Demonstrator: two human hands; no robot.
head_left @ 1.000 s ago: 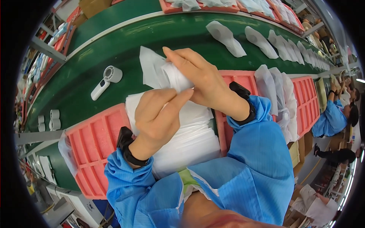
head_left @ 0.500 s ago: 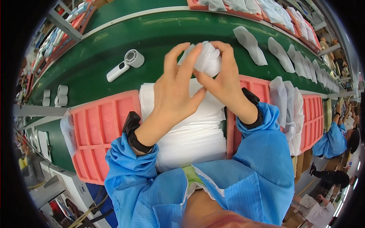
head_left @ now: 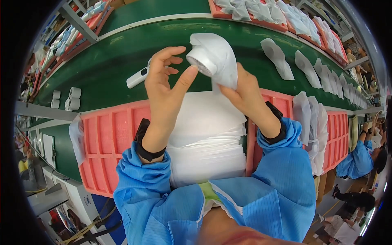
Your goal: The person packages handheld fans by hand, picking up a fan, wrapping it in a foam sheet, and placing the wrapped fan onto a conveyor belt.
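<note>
A white handheld fan (head_left: 202, 61) is held up over the green belt, its round head showing at the mouth of a thin white sleeve bag (head_left: 223, 51). My right hand (head_left: 247, 90) is closed on the bagged fan from the right, thumb in front. To the left of the fan head is my left hand (head_left: 163, 77), fingers apart and slightly curled. Its thumb tip is at the head's lower rim; whether it touches I cannot tell. Behind my left hand, another white fan (head_left: 136, 77) lies on the belt, partly hidden. Below my hands sits a thick stack of white bags (head_left: 208, 151).
Pink compartment trays stand left (head_left: 108, 159) and right (head_left: 337, 139) of the stack. Bagged fans (head_left: 277, 59) lie in a row along the green belt (head_left: 122, 47) to the right. Filled pink trays (head_left: 261, 22) line the far side. A co-worker in blue (head_left: 355, 159) is at far right.
The fan head has come into view from the bunched white bag, which now hangs open over it. My left hand has moved left, off the bag; my right hand now holds it lower.
</note>
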